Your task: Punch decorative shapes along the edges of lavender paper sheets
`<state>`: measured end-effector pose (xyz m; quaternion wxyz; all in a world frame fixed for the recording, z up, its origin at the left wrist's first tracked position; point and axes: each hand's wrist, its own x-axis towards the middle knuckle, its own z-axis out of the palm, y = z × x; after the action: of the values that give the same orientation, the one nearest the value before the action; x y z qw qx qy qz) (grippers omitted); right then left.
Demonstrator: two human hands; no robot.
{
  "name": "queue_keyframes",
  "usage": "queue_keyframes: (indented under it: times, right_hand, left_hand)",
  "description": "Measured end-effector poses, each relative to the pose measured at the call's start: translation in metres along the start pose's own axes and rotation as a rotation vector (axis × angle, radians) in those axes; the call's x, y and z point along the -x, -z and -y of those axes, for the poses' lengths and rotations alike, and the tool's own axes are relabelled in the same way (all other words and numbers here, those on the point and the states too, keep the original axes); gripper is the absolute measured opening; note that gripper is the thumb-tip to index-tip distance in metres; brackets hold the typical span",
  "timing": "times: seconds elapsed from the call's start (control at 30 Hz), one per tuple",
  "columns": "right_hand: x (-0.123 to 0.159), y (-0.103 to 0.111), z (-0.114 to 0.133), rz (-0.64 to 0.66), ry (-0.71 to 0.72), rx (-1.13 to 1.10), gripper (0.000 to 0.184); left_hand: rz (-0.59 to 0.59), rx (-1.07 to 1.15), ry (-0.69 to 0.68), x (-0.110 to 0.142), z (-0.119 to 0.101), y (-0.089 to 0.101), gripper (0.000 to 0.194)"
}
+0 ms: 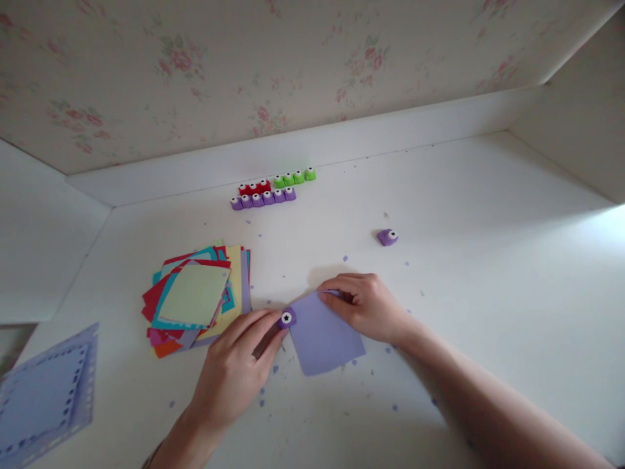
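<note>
In the head view, my left hand (244,355) pinches a small purple craft punch (287,318), which has a white button with a dark star on top. The punch sits at the upper left corner of a lilac paper sheet (325,342). Whether the paper's corner lies inside its slot I cannot tell. My right hand (364,305) grips the sheet's top edge between thumb and fingers. Another purple punch (387,237) stands apart on the table, beyond my right hand.
A messy stack of coloured paper (195,296) lies left of my left hand. Rows of red, green and purple punches (263,198) stand near the back wall. Lilac sheets with punched borders (46,394) lie at far left. Tiny lilac cutouts dot the white table (488,260).
</note>
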<state>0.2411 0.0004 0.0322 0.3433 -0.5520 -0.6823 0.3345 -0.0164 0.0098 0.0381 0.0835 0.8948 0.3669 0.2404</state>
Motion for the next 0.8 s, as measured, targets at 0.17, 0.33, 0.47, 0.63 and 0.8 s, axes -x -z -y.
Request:
queue_keyframes:
  times: [0.17, 0.33, 0.47, 0.63, 0.8]
  right_hand:
    - [-0.0004, 0.0002, -0.0001, 0.002, 0.015, 0.006, 0.017]
    - [-0.0003, 0.0006, 0.0004, 0.001, 0.019, 0.002, 0.018]
    - [-0.0006, 0.0004, 0.0003, 0.006, 0.015, 0.012, 0.018]
    - [-0.0007, 0.0007, 0.0017, 0.014, -0.005, 0.007, 0.018]
    - [0.0006, 0.0004, 0.0031, 0.001, -0.02, 0.011, 0.018]
  left_hand:
    - [0.005, 0.014, -0.001, 0.0006, -0.0004, -0.0007, 0.023]
    - [0.011, 0.03, 0.008, 0.0008, 0.0003, -0.0018, 0.024]
    - [0.008, 0.035, 0.016, 0.0007, 0.0004, -0.0034, 0.023]
    - [0.007, 0.039, 0.02, 0.0008, -0.0016, -0.0018, 0.024]
    - [-0.007, 0.028, 0.041, -0.0012, -0.0029, 0.0008, 0.025]
